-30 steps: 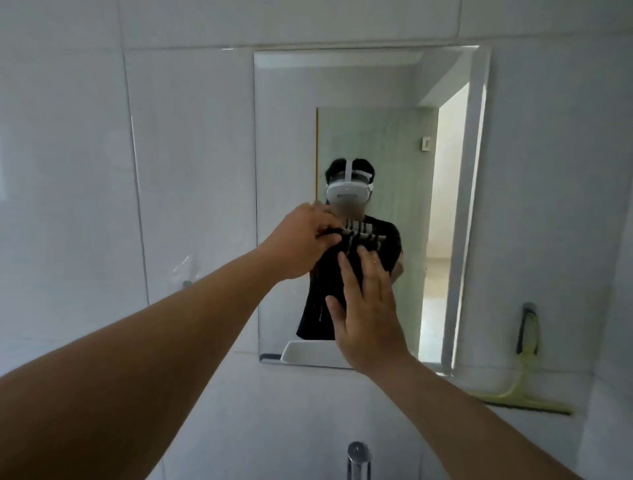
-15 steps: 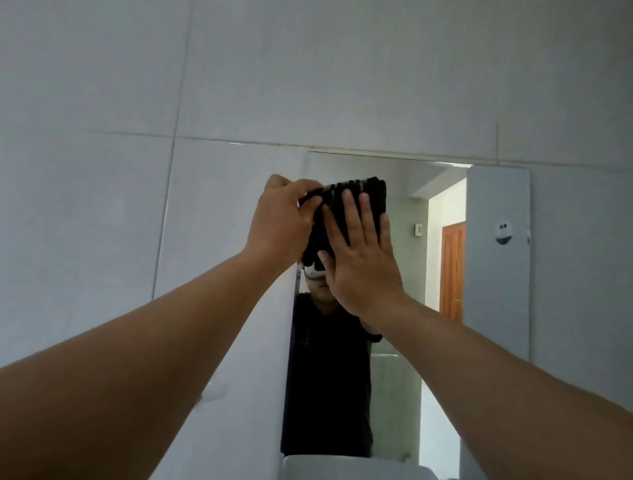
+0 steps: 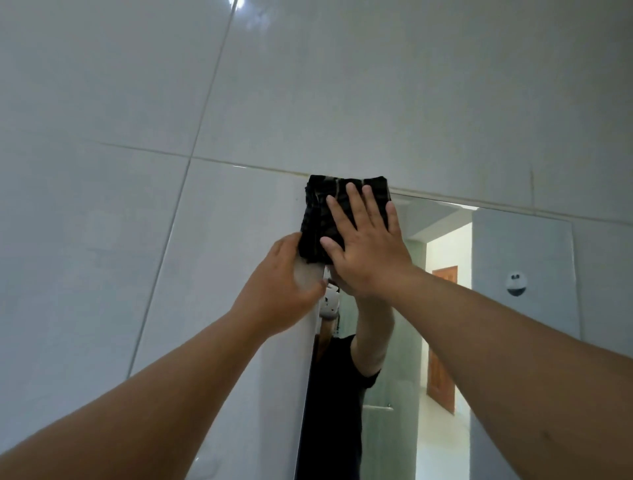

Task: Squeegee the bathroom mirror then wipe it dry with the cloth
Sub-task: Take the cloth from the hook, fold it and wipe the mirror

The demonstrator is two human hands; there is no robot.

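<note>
Step in hand: drying (squeegee not in view). The right hand [image 3: 368,251] presses the folded dark cloth [image 3: 337,209] flat-fingered at the mirror [image 3: 496,308] top-left corner; the left hand [image 3: 286,287], at 7 o'clock, pinches its lower edge. Next, judged: sweep toward 3 o'clock.

The light where I stand is dim and cool, so my forearms read dark and flat. The brightest area is the doorway [image 3: 445,246] reflected in the mirror [image 3: 513,260], nearly washed out. A small glare spot sits on the wall tiles [image 3: 239,4] at the top edge. Grout lines bow with wide-angle distortion, and detail looks soft.
</note>
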